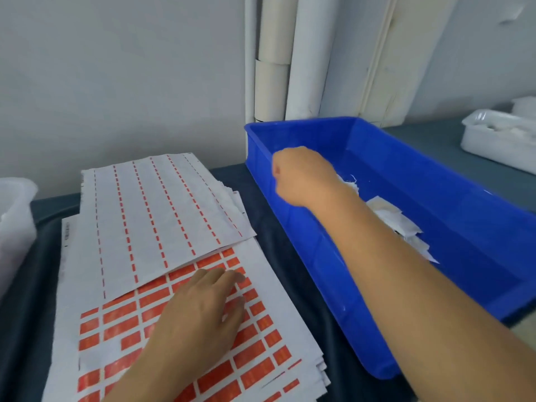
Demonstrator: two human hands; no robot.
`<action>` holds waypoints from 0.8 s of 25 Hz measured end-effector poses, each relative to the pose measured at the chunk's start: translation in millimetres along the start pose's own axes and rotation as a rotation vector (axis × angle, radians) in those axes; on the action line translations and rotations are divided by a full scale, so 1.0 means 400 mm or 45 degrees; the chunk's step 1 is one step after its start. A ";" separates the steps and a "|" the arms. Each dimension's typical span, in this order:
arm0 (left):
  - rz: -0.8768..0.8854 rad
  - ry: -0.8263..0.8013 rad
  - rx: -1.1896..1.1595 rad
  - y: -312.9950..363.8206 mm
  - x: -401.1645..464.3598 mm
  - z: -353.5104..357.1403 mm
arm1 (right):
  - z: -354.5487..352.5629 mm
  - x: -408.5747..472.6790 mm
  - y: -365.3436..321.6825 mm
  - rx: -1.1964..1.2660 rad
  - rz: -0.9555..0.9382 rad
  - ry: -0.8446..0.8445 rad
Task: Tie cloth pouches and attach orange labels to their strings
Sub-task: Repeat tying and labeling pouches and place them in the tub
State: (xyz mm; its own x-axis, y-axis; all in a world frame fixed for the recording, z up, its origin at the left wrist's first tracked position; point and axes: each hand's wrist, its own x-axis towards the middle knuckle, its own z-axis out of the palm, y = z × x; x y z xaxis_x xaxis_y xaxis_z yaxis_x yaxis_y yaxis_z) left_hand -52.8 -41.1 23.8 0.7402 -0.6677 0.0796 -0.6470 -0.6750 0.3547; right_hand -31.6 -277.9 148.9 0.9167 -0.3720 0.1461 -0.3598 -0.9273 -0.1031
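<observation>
Head view, left hand (200,311) flat on glossy orange labels (255,372)

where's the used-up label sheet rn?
Head view, left of centre: the spent label sheet lies on the far part of the orange label sheet stack, beyond the left hand and left of the blue bin.
</observation>
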 end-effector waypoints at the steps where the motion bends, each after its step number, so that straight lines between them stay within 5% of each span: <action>1: 0.029 0.007 0.025 0.005 0.001 0.008 | 0.008 0.008 0.047 -0.071 0.094 -0.025; 6: 0.075 0.050 0.043 -0.001 0.003 0.026 | 0.089 0.019 0.184 -0.314 0.434 -0.336; 15: 0.083 0.052 -0.041 -0.016 -0.003 0.026 | 0.083 0.028 0.194 -0.310 0.541 -0.004; 20: -0.009 -0.017 -0.192 -0.023 -0.009 -0.004 | -0.063 0.024 0.112 -0.203 0.344 0.319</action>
State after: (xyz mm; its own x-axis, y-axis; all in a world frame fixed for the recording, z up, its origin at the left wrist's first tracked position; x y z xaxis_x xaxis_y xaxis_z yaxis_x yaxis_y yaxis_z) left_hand -49.2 -32.0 21.7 0.7413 -0.6681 0.0646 -0.6064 -0.6254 0.4912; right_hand -43.3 -324.2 170.5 0.7215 -0.5841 0.3719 -0.6229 -0.7821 -0.0199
